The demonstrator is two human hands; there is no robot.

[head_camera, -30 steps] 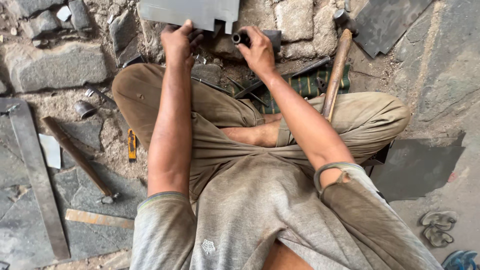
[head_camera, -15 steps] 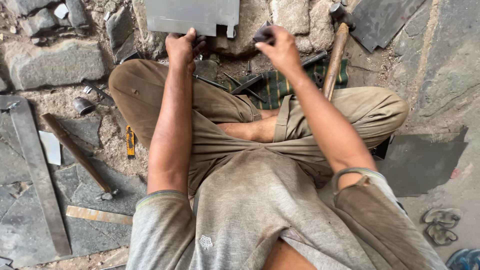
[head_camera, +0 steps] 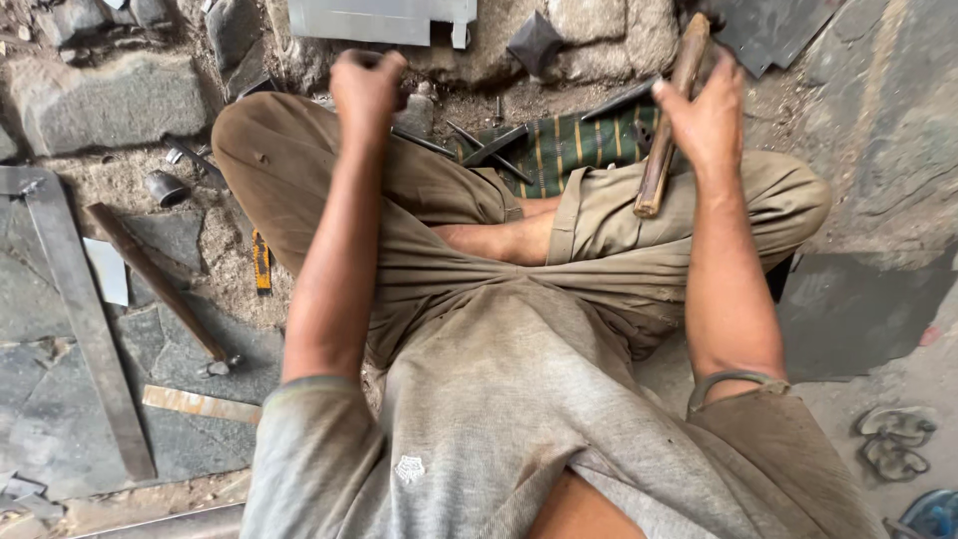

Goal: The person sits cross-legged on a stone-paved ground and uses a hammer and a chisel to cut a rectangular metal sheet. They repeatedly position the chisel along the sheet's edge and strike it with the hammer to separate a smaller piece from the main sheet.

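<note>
I sit cross-legged on stony ground. My right hand (head_camera: 707,118) is closed around the wooden handle of a hammer (head_camera: 667,140), which stands nearly upright over my right knee; its head is cut off by the top edge. My left hand (head_camera: 367,85) is a raised fist above my left knee, and nothing shows in it. A grey metal sheet (head_camera: 384,20) lies just beyond the fist. A small dark metal block (head_camera: 534,45) rests on the stones between my hands. Thin metal tools lie on a green striped cloth (head_camera: 584,150) in front of my legs.
At left lie a long flat steel bar (head_camera: 80,309), a rusty rod (head_camera: 160,284), a small metal cup (head_camera: 165,188) and an orange-handled tool (head_camera: 261,262). Rough stones (head_camera: 100,95) ring the back. A dark slab (head_camera: 858,309) and sandals (head_camera: 893,439) are at right.
My right hand left the spot by the metal sheet, moved right and took hold of the hammer handle. My left hand drew back from the sheet into a fist.
</note>
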